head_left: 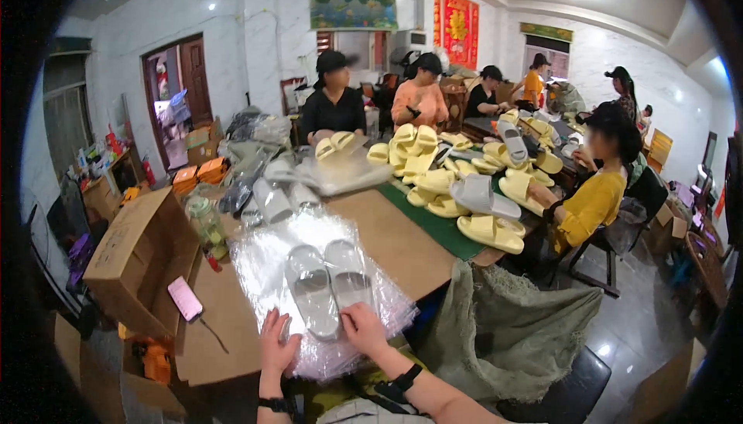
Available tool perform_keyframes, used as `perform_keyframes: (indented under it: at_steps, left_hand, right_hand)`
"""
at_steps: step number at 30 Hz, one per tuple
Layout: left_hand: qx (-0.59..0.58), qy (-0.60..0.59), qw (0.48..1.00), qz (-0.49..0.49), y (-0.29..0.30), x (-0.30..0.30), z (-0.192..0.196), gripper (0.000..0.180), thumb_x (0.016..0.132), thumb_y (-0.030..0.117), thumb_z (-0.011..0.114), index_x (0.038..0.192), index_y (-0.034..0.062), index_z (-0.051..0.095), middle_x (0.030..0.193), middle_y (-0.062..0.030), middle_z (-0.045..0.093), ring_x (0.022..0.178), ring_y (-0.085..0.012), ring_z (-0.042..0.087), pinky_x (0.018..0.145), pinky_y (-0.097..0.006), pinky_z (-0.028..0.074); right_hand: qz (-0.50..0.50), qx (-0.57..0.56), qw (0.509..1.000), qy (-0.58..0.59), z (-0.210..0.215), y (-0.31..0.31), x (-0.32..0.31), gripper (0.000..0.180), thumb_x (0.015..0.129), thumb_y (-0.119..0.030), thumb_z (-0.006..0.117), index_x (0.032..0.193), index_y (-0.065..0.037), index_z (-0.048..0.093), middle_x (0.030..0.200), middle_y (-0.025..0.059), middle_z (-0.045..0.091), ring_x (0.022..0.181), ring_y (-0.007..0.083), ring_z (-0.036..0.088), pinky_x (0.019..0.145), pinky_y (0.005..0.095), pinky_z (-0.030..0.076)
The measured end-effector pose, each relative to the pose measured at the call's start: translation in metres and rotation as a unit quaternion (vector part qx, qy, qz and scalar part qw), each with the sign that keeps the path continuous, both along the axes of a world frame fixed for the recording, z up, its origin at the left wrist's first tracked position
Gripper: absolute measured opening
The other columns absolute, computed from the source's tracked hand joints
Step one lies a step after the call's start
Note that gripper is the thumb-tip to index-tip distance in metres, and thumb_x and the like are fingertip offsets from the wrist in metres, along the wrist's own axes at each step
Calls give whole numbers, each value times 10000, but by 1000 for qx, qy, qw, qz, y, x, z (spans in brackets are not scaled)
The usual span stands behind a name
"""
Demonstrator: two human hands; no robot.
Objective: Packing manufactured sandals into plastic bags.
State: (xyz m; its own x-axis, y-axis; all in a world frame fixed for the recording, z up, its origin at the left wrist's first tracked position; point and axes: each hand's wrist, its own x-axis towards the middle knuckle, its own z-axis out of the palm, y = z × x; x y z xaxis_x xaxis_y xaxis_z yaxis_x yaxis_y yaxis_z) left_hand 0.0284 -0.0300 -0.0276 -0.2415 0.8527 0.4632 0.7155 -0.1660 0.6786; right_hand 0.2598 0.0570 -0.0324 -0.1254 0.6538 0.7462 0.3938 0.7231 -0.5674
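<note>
A pair of grey slippers (pixel 313 292) lies side by side, toes away from me, on a glossy pile of clear plastic bags (pixel 259 269). Whether the pair is inside the top bag I cannot tell. My left hand (pixel 277 342) rests on the near left part of the plastic, its fingers stretched out and apart, left of the slippers' heels. At the heel of the right-hand slipper, my right hand (pixel 364 329) has its fingers bent and pressed together on the slipper's end. Part of that heel is hidden by the hand.
Left of the bags are a phone (pixel 185 299), an open cardboard box (pixel 143 258) and a glass jar (pixel 205 223). Yellow slippers (pixel 433 184) heap on the table beyond. A green sack (pixel 503 331) hangs at the right edge. Several co-workers sit around, one in a yellow top (pixel 596 203).
</note>
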Motion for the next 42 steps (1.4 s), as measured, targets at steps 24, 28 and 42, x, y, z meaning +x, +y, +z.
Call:
perform_keyframes:
  at_steps: [24,28,42]
  left_hand:
    - [4,49,999,-20,4,-1,3,561,820,315,734,1333,120,620,1497,-202,461,1414,-399,387,1128,-485,361]
    - [10,61,998,-1,6,2,2,651,825,313,735,1389,51,545,1497,-219,454,1410,-417,382,1144,-488,333]
    - [-23,56,998,16,2,5,8,638,807,295,750,1345,3,571,1457,-227,496,1406,-394,397,1142,-470,338]
  right_hand:
    - [-133,-94,960,-229,37,80,-60,399,862,-413,687,802,-21,638,806,182,678,777,368,680,714,493,533]
    - [-105,-128,959,-231,36,88,-60,320,871,-336,671,857,-19,633,858,178,676,789,364,680,715,464,546]
    - [-155,-139,976,68,21,20,116,248,799,-183,683,695,1,554,614,101,539,571,232,528,549,371,424]
